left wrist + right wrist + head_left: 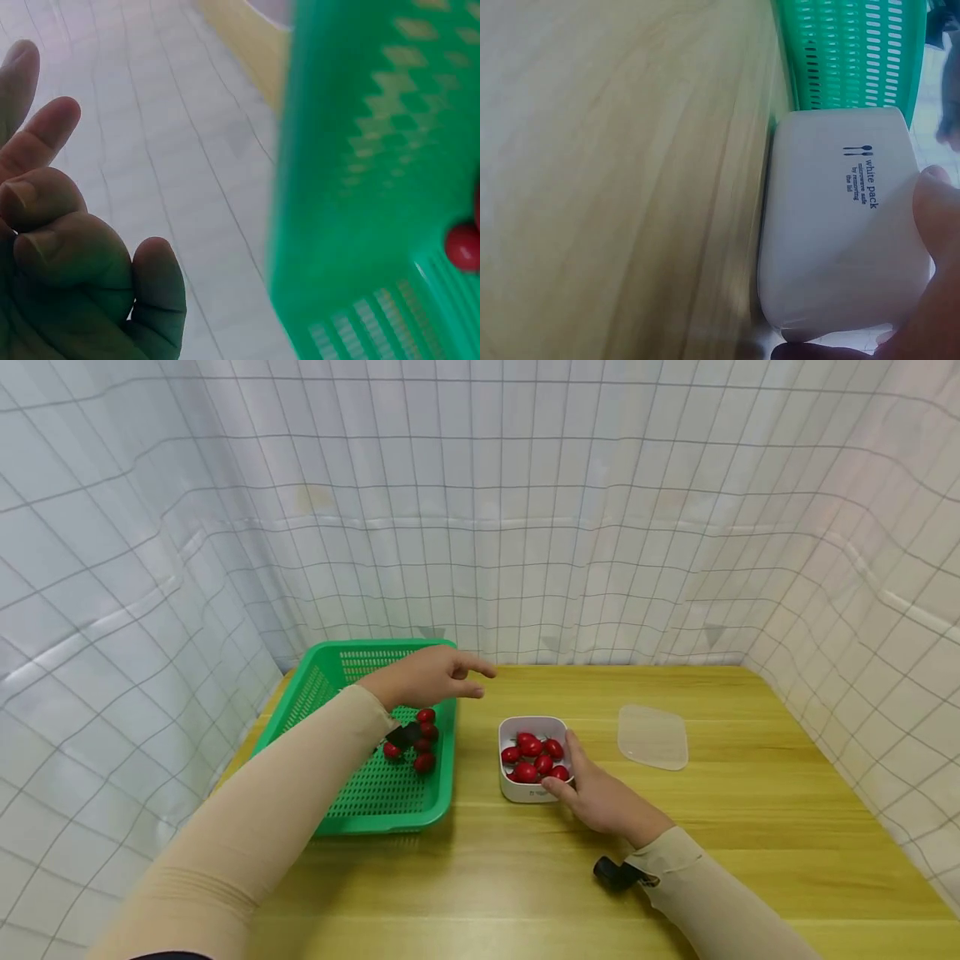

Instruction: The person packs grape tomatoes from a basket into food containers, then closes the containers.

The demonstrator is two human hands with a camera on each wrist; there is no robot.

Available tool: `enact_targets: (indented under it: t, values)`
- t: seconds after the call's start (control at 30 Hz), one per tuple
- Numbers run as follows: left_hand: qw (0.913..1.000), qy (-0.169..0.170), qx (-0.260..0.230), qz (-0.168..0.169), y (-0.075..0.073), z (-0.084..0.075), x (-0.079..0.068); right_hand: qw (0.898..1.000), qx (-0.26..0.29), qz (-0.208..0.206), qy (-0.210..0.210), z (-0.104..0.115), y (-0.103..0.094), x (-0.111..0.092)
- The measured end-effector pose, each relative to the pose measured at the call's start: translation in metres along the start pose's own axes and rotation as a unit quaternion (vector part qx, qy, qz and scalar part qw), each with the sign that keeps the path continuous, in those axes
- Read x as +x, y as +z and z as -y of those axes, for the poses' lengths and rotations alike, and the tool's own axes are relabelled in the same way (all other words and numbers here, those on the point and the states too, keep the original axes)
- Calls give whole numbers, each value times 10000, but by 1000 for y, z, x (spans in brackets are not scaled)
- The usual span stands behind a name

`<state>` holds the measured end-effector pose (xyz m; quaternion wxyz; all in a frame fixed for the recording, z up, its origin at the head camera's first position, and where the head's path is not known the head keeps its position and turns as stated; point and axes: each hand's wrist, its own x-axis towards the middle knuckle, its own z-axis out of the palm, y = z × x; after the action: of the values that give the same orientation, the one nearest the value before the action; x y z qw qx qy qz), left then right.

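My left hand (427, 678) is above the right side of a green plastic basket (444, 793), its index finger and thumb stretched out to the right. Nothing shows between those fingers; in the left wrist view the other fingers are bent. Several red cherry tomatoes (424, 763) lie in the basket, partly hidden by the left arm. With thumb and fingers, my right hand (603, 797) holds the near right corner of a white plastic container (840, 225). The container stands upright on the table, with several red cherry tomatoes (527, 772) inside.
A translucent flat lid (652, 737) lies on the wooden table (750, 827), right of the container. White gridded curtain (480, 527) encloses the table at the back and both sides. The basket stands left of the container with a narrow gap between them.
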<state>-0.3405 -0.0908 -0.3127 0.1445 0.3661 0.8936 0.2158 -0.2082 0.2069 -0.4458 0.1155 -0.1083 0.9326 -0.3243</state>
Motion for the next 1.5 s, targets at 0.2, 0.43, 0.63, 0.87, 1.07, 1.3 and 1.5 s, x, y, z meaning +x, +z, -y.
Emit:
enact_targets:
  t: [0.2, 0.43, 0.63, 0.87, 1.07, 1.3, 1.5]
  values:
    - [9989, -465, -105, 21, -7, 57, -26, 9998, -190, -90, 28, 5, -1, -1]
    - [9932, -979, -173, 602, -1, 103, -52, 9995, -274, -97, 80, 4, 1, -1]
    - [9827, -1325, -422, 1226, 11, 120, -59, 9997, -220, -96, 7, 2, 1, 1]
    - [9732, -1675, -321, 1541, 22, 124, -55, 9998, -182, -66, 22, 4, 0, -1]
    - [9681, -1842, -310, 1671, 28, 127, -54, 9998, -164, -66, 42, 5, 0, -1]
    - [9678, -1904, -311, 1616, 33, 129, -54, 9998, -152, -48, 100, 4, 2, -1]
    - [9689, -1895, -203, 1578, 38, 132, -51, 9998, -146, -58, 98, 5, 1, -1]
